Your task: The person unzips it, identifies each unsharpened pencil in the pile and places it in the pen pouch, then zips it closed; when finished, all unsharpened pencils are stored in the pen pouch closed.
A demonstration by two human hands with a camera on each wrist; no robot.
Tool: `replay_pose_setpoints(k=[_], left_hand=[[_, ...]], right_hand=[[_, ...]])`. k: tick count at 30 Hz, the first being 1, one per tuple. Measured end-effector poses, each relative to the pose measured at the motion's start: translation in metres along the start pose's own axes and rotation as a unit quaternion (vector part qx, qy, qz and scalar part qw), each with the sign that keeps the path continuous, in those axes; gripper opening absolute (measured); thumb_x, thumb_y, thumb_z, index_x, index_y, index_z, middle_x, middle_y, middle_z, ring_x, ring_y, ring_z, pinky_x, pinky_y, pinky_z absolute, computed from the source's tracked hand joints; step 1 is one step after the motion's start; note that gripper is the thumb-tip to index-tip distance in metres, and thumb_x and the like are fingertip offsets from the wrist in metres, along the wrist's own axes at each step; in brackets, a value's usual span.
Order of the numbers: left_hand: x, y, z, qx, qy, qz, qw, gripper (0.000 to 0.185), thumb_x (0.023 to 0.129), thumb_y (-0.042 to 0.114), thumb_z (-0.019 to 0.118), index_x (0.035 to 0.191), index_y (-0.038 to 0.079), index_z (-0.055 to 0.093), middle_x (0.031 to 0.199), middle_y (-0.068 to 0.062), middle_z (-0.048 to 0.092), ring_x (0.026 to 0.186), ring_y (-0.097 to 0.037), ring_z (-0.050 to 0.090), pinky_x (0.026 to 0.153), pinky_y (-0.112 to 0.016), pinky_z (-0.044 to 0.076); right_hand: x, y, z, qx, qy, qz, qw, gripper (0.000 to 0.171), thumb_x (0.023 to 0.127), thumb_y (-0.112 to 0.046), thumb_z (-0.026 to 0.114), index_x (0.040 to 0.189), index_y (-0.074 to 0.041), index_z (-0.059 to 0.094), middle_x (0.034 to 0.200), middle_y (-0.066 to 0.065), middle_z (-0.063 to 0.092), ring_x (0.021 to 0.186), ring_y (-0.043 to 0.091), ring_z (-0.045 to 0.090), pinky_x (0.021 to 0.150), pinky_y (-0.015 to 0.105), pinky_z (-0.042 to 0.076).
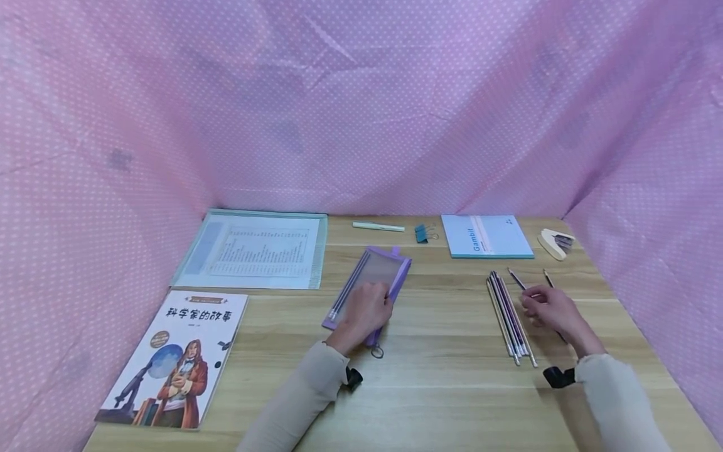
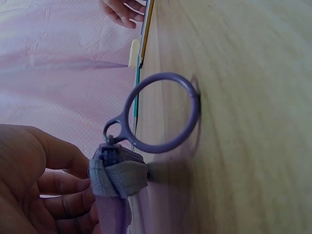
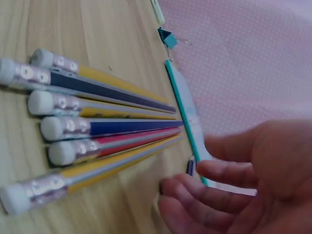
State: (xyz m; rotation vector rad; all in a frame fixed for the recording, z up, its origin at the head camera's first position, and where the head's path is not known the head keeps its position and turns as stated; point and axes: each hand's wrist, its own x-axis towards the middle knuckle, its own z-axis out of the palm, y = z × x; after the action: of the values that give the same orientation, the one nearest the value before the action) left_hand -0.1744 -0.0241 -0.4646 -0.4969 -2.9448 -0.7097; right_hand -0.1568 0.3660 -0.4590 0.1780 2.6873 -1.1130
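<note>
A purple zip pencil case (image 1: 384, 267) with a mesh front lies mid-table, with a few pencils inside along its left side. My left hand (image 1: 366, 307) grips its right, zipped edge, fingers curled round it. Close up in the left wrist view are the zip end and its purple pull ring (image 2: 195, 109). To the right lies a bundle of striped pencils (image 1: 508, 317) with white erasers towards me. Just right of it, my right hand (image 1: 550, 311) reaches over a loose dark pencil (image 1: 516, 277), its fingers loosely bent. Another pencil (image 1: 547, 276) points out beyond that hand.
On the left are a book (image 1: 169, 358) and a clear folder with a printed sheet (image 1: 265, 251). Along the back lie a pale green pen (image 1: 378, 226), a teal binder clip (image 1: 421, 234), a blue notebook (image 1: 487, 236) and a white object with a dark insert (image 1: 553, 243). Pink dotted cloth surrounds the table.
</note>
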Motion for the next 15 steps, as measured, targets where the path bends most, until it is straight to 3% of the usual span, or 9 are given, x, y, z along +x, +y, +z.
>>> replay_pose_setpoints(k=[4, 9, 15], left_hand=[[0.000, -0.001, 0.000, -0.004, -0.002, -0.001, 1.0000, 0.017, 0.088, 0.012, 0.069, 0.072, 0.011, 0.064, 0.058, 0.003, 0.054, 0.046, -0.006, 0.044, 0.043, -0.017, 0.034], [0.000, -0.002, 0.001, -0.007, -0.002, -0.003, 1.0000, 0.019, 0.088, 0.011, 0.069, 0.071, 0.011, 0.062, 0.057, 0.003, 0.053, 0.046, -0.006, 0.043, 0.042, -0.017, 0.033], [0.001, -0.001, 0.001, -0.011, -0.004, -0.003, 0.9999, 0.018, 0.088, 0.011, 0.069, 0.072, 0.010, 0.063, 0.058, 0.002, 0.054, 0.046, -0.006, 0.044, 0.042, -0.017, 0.034]], right_hand=[[0.007, 0.002, 0.004, 0.007, -0.031, 0.006, 0.999, 0.051, 0.100, -0.025, 0.061, 0.127, 0.017, 0.049, 0.091, 0.012, 0.063, 0.070, 0.008, 0.060, 0.062, 0.025, 0.056], [0.013, 0.007, 0.006, -0.060, 0.002, -0.023, 0.998, 0.051, 0.092, -0.027, 0.072, 0.119, 0.013, 0.057, 0.080, 0.004, 0.061, 0.064, 0.007, 0.057, 0.062, 0.022, 0.049], [0.011, 0.011, 0.001, -0.067, 0.018, -0.010, 0.998, 0.034, 0.098, -0.016, 0.061, 0.117, 0.011, 0.059, 0.083, 0.007, 0.064, 0.067, 0.010, 0.057, 0.059, 0.023, 0.048]])
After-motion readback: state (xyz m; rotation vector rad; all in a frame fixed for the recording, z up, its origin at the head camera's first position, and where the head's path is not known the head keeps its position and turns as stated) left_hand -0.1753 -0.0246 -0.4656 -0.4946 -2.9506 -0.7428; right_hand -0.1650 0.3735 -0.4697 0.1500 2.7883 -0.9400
